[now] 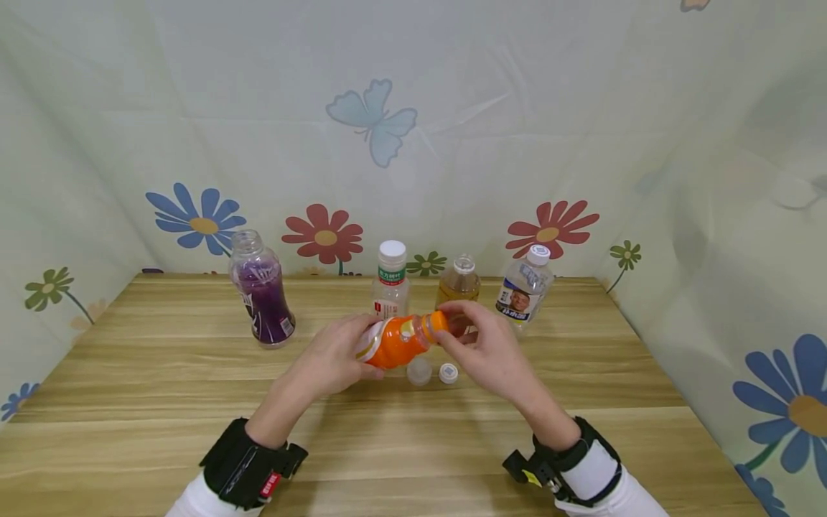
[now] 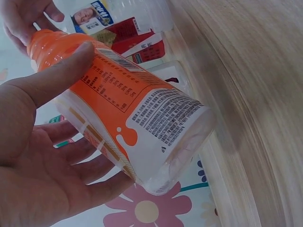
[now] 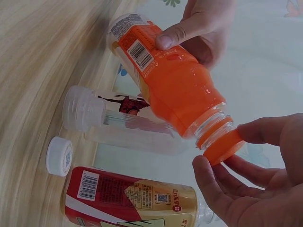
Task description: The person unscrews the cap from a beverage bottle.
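Observation:
My left hand [image 1: 332, 352] grips an orange-labelled drink bottle [image 1: 395, 343] around its body, with the thumb along one side in the left wrist view. The bottle is tilted, its neck pointing right and its base to the left, above the table. At the mouth, my right hand [image 1: 484, 343] pinches the orange cap [image 3: 223, 146] between thumb and fingers. Bare clear threads of the neck [image 3: 215, 125] show beside the cap. Under the bottle, a translucent cap [image 1: 419, 371] and a white cap [image 1: 449, 373] lie on the wooden table.
An uncapped bottle of purple liquid [image 1: 265, 298] stands at left. Behind the hands are a white-capped clear bottle [image 1: 391, 283] and an uncapped amber bottle [image 1: 459, 284]. Another white-capped clear bottle [image 1: 525, 287] stands to their right. A flowered curtain [image 1: 452, 143] borders the table [image 1: 161, 409].

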`<state>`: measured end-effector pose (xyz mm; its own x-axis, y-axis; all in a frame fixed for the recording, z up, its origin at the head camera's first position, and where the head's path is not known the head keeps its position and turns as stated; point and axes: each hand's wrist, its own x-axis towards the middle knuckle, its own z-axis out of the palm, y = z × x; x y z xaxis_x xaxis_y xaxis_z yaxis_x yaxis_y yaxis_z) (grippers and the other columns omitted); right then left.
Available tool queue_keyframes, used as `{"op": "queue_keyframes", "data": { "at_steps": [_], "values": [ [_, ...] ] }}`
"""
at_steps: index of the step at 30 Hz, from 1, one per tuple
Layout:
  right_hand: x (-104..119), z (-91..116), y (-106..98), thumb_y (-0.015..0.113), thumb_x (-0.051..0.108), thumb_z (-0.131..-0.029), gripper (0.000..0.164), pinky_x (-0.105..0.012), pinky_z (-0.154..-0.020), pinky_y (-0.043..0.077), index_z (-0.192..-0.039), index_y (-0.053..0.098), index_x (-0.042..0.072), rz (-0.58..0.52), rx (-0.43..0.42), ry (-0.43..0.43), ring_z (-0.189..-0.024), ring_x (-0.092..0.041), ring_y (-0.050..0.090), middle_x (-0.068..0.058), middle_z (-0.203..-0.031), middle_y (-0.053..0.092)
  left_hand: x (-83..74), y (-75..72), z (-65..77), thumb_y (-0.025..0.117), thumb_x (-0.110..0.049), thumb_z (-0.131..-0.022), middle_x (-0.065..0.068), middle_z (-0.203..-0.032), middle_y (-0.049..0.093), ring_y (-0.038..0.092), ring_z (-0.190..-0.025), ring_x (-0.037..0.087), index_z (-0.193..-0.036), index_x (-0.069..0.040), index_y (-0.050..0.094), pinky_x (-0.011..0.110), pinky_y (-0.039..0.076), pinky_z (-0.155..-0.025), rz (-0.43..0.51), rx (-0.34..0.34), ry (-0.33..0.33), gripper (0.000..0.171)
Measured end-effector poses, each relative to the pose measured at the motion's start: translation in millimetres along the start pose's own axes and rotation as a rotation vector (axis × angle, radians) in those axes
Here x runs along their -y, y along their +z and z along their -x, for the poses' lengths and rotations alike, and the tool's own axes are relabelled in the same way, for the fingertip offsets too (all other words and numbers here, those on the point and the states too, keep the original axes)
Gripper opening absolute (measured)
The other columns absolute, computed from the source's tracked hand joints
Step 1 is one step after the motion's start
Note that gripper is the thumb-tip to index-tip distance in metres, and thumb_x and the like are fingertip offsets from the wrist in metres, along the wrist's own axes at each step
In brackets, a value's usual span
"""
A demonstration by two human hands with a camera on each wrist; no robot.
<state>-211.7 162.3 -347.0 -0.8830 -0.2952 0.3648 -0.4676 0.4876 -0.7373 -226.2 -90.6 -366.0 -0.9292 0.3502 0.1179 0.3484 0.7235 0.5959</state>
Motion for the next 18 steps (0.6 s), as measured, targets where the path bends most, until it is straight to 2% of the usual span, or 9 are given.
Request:
{"op": "queue_keyframes", "data": {
  "at_steps": [8, 13, 18],
  "values": [
    [-1.0, 0.6, 0.0, 0.073, 0.005, -0.094, 0.033, -0.03, -0.077, 0.059, -0.126, 0.065, 0.002, 0.003, -0.041, -0.001, -0.095, -0.025, 0.064, -0.009, -0.112, 0.066, 2.2, -2.5, 0.0, 0.095, -0.015, -0.073, 0.012, -0.126, 0.065, 0.061, -0.109, 0.029, -0.136, -0.002, 0.059, 0.05, 0.049, -0.101, 0.018, -0.008, -0.005, 0.074],
    [-3.1, -0.5, -0.3, 0.073, 0.004, -0.094, 0.033, -0.031, -0.075, 0.059, -0.126, 0.065, 0.001, 0.054, -0.073, -0.015, -0.096, -0.025, 0.063, -0.01, -0.111, 0.066, 2.3, -6.5, -0.1, 0.095, -0.014, -0.074, 0.013, -0.126, 0.065, 0.061, -0.11, 0.03, -0.138, -0.001, 0.055, 0.053, 0.046, -0.104, 0.061, -0.02, -0.022, 0.077],
    [-5.5, -0.9, -0.5, 0.073, 0.002, -0.093, 0.034, -0.038, -0.075, 0.06, -0.126, 0.064, -0.001, 0.106, -0.085, -0.017, -0.096, -0.026, 0.064, -0.011, -0.112, 0.066, 2.5, -9.3, -0.3, 0.094, -0.012, -0.073, 0.014, -0.124, 0.062, 0.06, -0.11, 0.031, -0.135, 0.0, 0.053, 0.054, 0.046, -0.104, 0.091, -0.061, -0.028, 0.076]
  ]
}}
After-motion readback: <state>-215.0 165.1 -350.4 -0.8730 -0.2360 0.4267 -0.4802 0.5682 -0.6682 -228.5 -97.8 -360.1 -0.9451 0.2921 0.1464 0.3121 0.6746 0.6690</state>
